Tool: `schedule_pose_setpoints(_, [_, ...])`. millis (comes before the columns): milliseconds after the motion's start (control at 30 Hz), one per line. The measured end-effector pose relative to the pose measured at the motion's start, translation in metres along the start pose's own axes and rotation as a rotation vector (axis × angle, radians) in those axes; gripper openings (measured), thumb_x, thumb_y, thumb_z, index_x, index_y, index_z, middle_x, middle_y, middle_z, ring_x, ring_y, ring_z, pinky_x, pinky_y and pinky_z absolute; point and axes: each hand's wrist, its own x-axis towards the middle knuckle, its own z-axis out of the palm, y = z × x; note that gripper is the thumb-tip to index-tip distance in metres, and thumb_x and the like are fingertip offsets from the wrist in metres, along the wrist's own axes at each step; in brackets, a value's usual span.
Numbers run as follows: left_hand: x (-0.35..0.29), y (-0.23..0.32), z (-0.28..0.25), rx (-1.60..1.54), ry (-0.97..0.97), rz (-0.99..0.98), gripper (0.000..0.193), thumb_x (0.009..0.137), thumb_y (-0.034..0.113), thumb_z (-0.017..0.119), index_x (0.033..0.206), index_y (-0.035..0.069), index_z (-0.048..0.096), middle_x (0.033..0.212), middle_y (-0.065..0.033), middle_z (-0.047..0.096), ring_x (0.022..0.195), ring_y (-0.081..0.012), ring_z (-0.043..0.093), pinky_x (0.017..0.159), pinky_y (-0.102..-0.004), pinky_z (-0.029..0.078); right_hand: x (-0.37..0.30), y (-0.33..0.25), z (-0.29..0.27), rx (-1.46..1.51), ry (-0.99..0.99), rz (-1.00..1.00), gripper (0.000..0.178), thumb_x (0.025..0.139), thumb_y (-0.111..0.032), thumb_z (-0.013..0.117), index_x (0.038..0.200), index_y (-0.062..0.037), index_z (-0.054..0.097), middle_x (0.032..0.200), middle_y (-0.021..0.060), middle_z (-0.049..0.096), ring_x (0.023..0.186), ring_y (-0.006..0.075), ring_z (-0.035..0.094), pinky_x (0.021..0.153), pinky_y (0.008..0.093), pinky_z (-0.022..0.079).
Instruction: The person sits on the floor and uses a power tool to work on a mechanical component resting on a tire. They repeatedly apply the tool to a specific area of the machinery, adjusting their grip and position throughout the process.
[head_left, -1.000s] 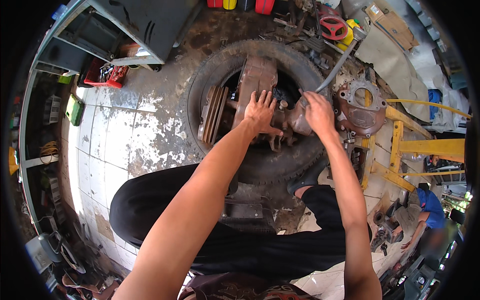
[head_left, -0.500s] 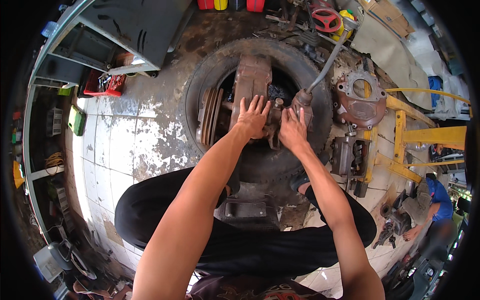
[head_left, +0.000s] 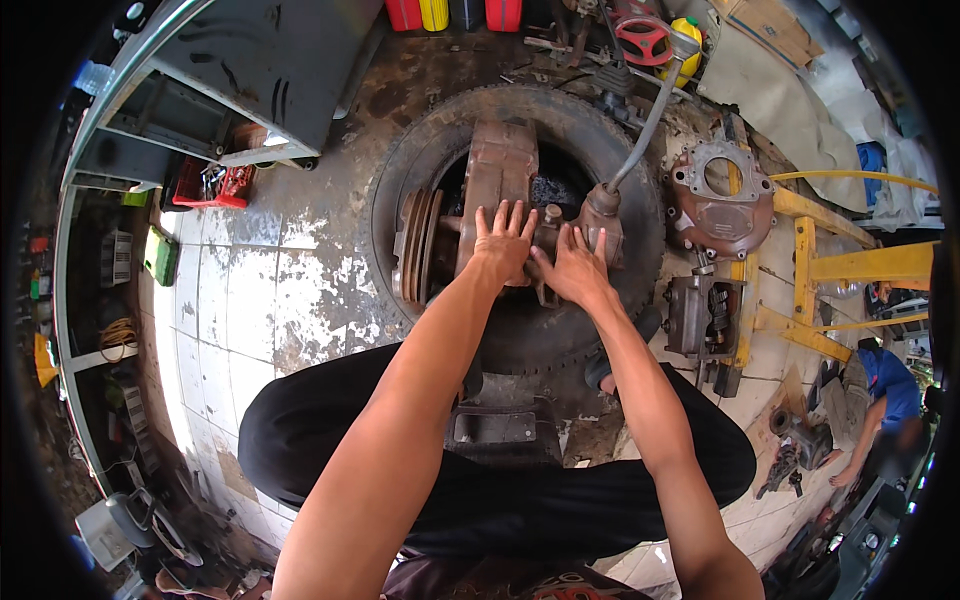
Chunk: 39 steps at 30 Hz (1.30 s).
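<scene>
A reddish-brown metal gearbox [head_left: 502,160] rests on a large black tyre [head_left: 400,130] lying flat on the floor. Spread across the near part of its housing is my left hand [head_left: 500,245], palm down with fingers apart. My right hand [head_left: 577,268] lies on the casing just to the right, fingers stretched out, its thumb close to my left hand. A grooved pulley drum [head_left: 418,247] sits at the gearbox's left side. From a joint [head_left: 603,200] on its right rises a long grey lever [head_left: 648,125]. Both palms hide the surface beneath them.
Right of the tyre lie a brown bell-shaped housing [head_left: 722,210] and an opened gear case [head_left: 703,315] beside a yellow frame [head_left: 870,265]. A metal cabinet [head_left: 250,70] and a red tool basket [head_left: 212,185] stand left. Another person [head_left: 880,385] crouches at the lower right.
My right hand has shifted slightly down and left on the casing, nearer my left hand. My left hand stays spread on the housing. The view has moved a little.
</scene>
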Motion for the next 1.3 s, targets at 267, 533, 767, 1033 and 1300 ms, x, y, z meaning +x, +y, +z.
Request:
schedule_pose_setpoints(267, [0.005, -0.002, 0.002, 0.043, -0.031, -0.002, 0.126, 0.073, 0.054, 0.079, 0.159, 0.01, -0.002, 0.166, -0.015, 0.002, 0.152, -0.038, 0.003, 0.114, -0.0694, 0.011, -0.004, 0.016, 0.019, 0.028, 0.132, -0.116, 0.07, 0.101, -0.044, 0.037, 0.142, 0.0132, 0.037, 0.142, 0.0254, 0.051, 0.14, 0.0352, 0.041, 0.116, 0.0655, 0.0])
schedule_pose_setpoints(533, [-0.001, 0.0, -0.002, 0.044, 0.015, -0.014, 0.118, 0.074, 0.042, 0.08, 0.16, 0.012, 0.004, 0.166, -0.0119, 0.008, 0.152, -0.0359, 0.007, 0.115, -0.0678, 0.011, 0.001, 0.01, 0.017, 0.048, 0.183, -0.113, 0.069, 0.099, -0.042, 0.04, 0.14, 0.0144, 0.04, 0.14, 0.0285, 0.051, 0.138, 0.0361, 0.044, 0.117, 0.0641, 0.001])
schedule_pose_setpoints(767, [0.005, 0.004, 0.011, 0.104, 0.051, 0.01, 0.112, 0.079, 0.033, 0.076, 0.159, 0.009, 0.002, 0.165, -0.0157, 0.008, 0.151, -0.0401, 0.008, 0.113, -0.0697, 0.013, 0.011, 0.005, 0.005, 0.101, 0.057, -0.001, 0.078, 0.099, -0.052, 0.038, 0.142, 0.0131, 0.037, 0.145, 0.027, 0.046, 0.141, 0.0341, 0.039, 0.118, 0.0614, -0.001])
schedule_pose_setpoints(1033, [0.003, 0.003, 0.007, 0.186, -0.005, -0.004, 0.11, 0.08, 0.031, 0.074, 0.16, 0.013, 0.001, 0.166, -0.0132, 0.007, 0.152, -0.0392, 0.007, 0.114, -0.0702, 0.01, 0.008, -0.001, -0.017, -0.009, -0.078, 0.053, 0.102, 0.09, -0.077, 0.035, 0.148, 0.0065, 0.035, 0.152, 0.0208, 0.04, 0.15, 0.0348, 0.02, 0.116, 0.0628, -0.009])
schedule_pose_setpoints(1300, [0.008, 0.002, 0.009, 0.18, 0.026, -0.015, 0.112, 0.081, 0.035, 0.074, 0.159, 0.011, -0.002, 0.166, -0.0153, 0.005, 0.152, -0.0396, 0.007, 0.114, -0.0688, 0.013, 0.007, 0.009, -0.017, -0.1, -0.011, 0.043, 0.093, 0.092, -0.075, 0.032, 0.147, -0.0008, 0.042, 0.154, 0.0131, 0.042, 0.152, 0.0355, 0.01, 0.113, 0.0679, -0.012])
